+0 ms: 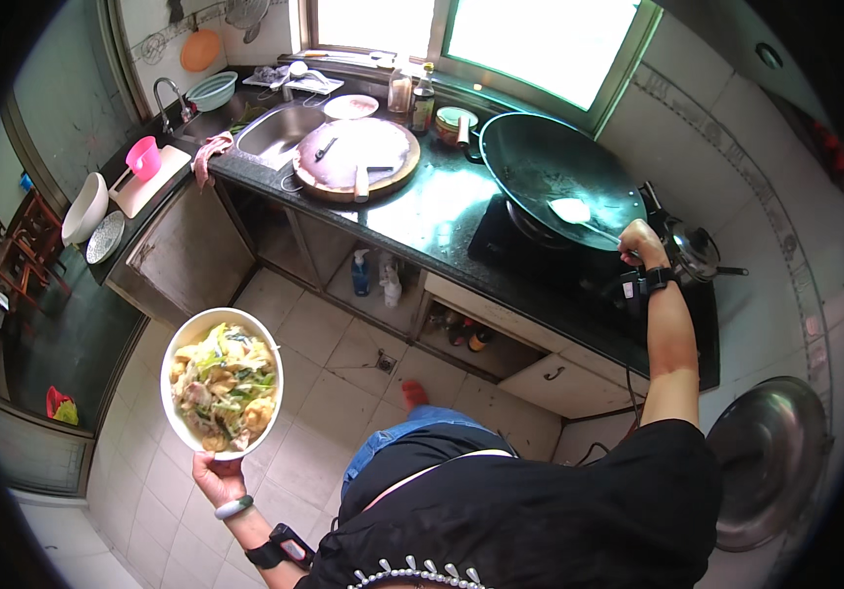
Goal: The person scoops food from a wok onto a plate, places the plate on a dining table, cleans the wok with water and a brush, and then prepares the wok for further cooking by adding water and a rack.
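Observation:
My left hand (217, 478) grips the rim of a white bowl (164, 383) from below and holds it out over the floor, to the left of my body. Cooked food (227, 386) with green leaves and browned pieces fills the bowl. At the stove, my right hand (641, 241) is closed around the handle of a spatula (571, 210). The spatula's broad head rests inside a large dark wok (540, 158). Only a wet sheen and a few dark bits show in the wok, which sits on a burner partly hidden beneath it.
Behind the stove's right side stands a lidded steel pot (694, 247). A round chopping board (392, 177) bears a cleaver (362, 180) and a peeler-like tool (325, 149). Near the window are bottles (423, 99). A metal lid (768, 464) leans at the right wall; a sink (278, 132) lies left.

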The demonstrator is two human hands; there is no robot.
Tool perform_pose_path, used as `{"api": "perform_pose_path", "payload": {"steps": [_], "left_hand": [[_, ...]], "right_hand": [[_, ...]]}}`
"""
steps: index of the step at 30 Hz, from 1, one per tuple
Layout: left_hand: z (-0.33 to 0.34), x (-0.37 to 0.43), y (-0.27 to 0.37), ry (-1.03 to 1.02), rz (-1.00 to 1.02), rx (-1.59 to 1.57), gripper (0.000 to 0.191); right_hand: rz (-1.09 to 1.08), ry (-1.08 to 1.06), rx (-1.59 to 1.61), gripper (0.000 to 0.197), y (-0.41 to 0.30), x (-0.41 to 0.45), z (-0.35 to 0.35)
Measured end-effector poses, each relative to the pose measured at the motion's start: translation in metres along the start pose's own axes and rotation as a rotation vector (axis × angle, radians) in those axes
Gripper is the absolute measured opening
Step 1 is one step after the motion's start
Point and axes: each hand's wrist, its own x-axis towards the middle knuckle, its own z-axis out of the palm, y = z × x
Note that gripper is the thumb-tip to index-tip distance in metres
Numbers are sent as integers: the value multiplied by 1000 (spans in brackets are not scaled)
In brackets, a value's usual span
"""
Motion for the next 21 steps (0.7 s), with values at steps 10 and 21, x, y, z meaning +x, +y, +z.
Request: {"api": "perform_pose_path", "payload": {"steps": [10, 21], "left_hand": [[-93, 3, 60, -23, 122, -132, 34], [-97, 64, 152, 302, 228, -187, 30]], "right_hand": [[-425, 358, -560, 29, -2, -37, -5], [-1244, -149, -18, 29, -367, -211, 147]]}}
